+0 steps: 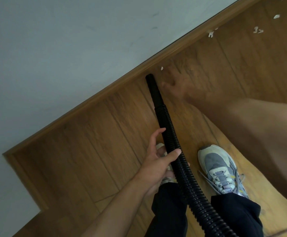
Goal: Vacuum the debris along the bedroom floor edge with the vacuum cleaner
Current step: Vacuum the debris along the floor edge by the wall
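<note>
Head view. A black ribbed hose point(178, 166) of the vacuum cleaner runs from the bottom edge at 5 o'clock up toward 12 o'clock. It ends in a smooth black nozzle point(154, 89), whose tip sits low at the wooden floor point(88, 142), right against the baseboard point(105, 90).

The left hand point(159, 159) comes in from 7 o'clock. Its grip is clamped on the hose about midway, thumb laid over the top, fingers wrapped beneath, the forefinger lying straighter along the hose's side.

The right hand point(178, 82) is blurred. It reaches in from 3 o'clock and is just beside the nozzle. Its grip is apart, fingers spread and holding nothing; I cannot tell whether it touches the floor.

A small white scrap point(162, 68) lies just past those fingertips, at 1 o'clock from the nozzle tip and near the baseboard. More white scraps point(211, 34) are scattered toward the frame's 1 o'clock corner, along the baseboard and out on the floor, well apart from the nozzle.

A grey shoe point(219, 170) stands at 3 o'clock of the left hand, on the far side of the hose. Black trouser legs point(170, 212) flank the hose at the bottom edge.

A pale wall point(54, 48) fills the upper left, and the baseboard turns a corner at 8 o'clock.
</note>
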A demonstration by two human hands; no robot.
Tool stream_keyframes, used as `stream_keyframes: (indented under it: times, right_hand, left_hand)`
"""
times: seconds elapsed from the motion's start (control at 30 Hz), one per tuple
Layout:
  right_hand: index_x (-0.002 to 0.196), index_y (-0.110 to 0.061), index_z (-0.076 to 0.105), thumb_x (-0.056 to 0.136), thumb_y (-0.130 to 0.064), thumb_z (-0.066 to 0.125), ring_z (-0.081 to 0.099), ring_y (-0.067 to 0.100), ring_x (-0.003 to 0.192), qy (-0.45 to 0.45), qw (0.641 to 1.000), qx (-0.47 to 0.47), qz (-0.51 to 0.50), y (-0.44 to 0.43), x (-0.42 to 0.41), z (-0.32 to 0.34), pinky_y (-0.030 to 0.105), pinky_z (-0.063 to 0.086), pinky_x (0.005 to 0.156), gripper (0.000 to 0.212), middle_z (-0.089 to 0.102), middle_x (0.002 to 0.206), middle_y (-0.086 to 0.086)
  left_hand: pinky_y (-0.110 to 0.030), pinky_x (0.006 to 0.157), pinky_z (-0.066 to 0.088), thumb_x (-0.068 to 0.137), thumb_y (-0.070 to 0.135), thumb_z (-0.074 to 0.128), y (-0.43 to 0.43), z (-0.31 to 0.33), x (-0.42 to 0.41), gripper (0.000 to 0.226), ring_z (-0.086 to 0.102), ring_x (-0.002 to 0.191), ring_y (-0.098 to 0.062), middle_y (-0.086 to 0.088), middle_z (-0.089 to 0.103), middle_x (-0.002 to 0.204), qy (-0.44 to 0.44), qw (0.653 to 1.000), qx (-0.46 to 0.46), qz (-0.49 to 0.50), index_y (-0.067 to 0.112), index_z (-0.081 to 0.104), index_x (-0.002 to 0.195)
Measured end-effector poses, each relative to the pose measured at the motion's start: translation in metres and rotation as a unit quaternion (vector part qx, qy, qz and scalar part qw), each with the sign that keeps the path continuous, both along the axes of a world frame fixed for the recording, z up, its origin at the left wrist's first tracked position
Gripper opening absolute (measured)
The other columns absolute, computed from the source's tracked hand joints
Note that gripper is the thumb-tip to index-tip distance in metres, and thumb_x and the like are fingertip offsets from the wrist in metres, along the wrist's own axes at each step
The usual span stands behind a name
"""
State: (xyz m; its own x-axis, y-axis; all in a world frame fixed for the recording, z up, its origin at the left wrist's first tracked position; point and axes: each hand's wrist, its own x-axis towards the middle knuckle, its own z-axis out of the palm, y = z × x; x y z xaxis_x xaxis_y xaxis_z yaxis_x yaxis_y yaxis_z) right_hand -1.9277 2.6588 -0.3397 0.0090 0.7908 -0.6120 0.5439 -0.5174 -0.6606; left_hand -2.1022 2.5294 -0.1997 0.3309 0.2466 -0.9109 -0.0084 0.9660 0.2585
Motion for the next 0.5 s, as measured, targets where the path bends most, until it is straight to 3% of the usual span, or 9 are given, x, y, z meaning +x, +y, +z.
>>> stream_keyframes:
  times: [0.07, 0.17, 0.23, 0.3, 0.37, 0.5]
  right_hand:
    - [0.158, -0.024, 0.015, 0.094, -0.056, 0.053, 0.032, 0.018, 0.144, 0.073, 0.995, -0.001, -0.074, -0.007, -0.002, 0.012, 0.031, 0.021, 0.120, 0.081, 0.030, 0.160, 0.002]
    - [0.157, -0.037, 0.011, 0.082, -0.070, 0.059, 0.039, 0.023, 0.140, 0.150, 0.978, -0.076, -0.127, -0.020, -0.006, 0.039, 0.048, 0.040, 0.112, 0.095, 0.028, 0.161, 0.002]
    - [0.155, -0.042, 0.009, 0.083, -0.065, 0.064, 0.048, 0.027, 0.132, 0.211, 0.955, -0.151, -0.141, -0.032, -0.010, 0.060, 0.047, 0.051, 0.100, 0.093, 0.031, 0.159, 0.005]
    - [0.155, -0.043, 0.011, 0.085, -0.056, 0.067, 0.058, 0.021, 0.118, 0.245, 0.940, -0.204, -0.122, -0.046, -0.013, 0.074, 0.036, 0.058, 0.086, 0.090, 0.041, 0.152, 0.005]
    - [0.153, -0.043, 0.018, 0.088, -0.044, 0.071, 0.062, 0.017, 0.107, 0.243, 0.935, -0.235, -0.105, -0.055, -0.017, 0.081, 0.029, 0.058, 0.077, 0.084, 0.050, 0.141, 0.004]
    - [0.152, -0.041, 0.025, 0.091, -0.014, 0.068, 0.063, 0.015, 0.089, 0.223, 0.933, -0.261, -0.111, -0.064, -0.018, 0.086, 0.027, 0.053, 0.064, 0.080, 0.058, 0.115, 0.001]
  left_hand:
    - [-0.056, 0.081, 0.059, 0.090, 0.004, 0.069, 0.000, 0.002, 0.000, 0.064, 0.063, 0.114, -0.046, -0.022, 0.059, 0.132, 0.005, 1.000, 0.002, 0.000, 0.055, 0.052, 0.124]
    - [-0.056, 0.077, 0.060, 0.091, 0.001, 0.066, 0.000, 0.008, 0.001, 0.065, 0.065, 0.104, -0.041, -0.026, 0.059, 0.128, 0.012, 1.000, -0.001, -0.002, 0.052, 0.050, 0.127]
    - [-0.058, 0.078, 0.059, 0.091, 0.000, 0.065, -0.001, 0.013, 0.003, 0.064, 0.064, 0.103, -0.042, -0.027, 0.060, 0.128, 0.019, 1.000, -0.002, -0.002, 0.049, 0.049, 0.129]
    - [-0.064, 0.082, 0.056, 0.092, -0.001, 0.064, -0.001, 0.017, 0.007, 0.064, 0.065, 0.103, -0.042, -0.025, 0.063, 0.127, 0.027, 1.000, -0.006, -0.005, 0.048, 0.047, 0.130]
    - [-0.066, 0.083, 0.055, 0.092, -0.001, 0.064, -0.001, 0.021, 0.010, 0.065, 0.066, 0.103, -0.042, -0.022, 0.065, 0.125, 0.031, 0.999, -0.008, -0.011, 0.047, 0.046, 0.131]
    - [-0.078, 0.087, 0.045, 0.092, -0.001, 0.065, -0.002, 0.027, 0.012, 0.064, 0.065, 0.098, -0.041, -0.020, 0.068, 0.115, 0.038, 0.999, -0.006, -0.031, 0.046, 0.046, 0.131]
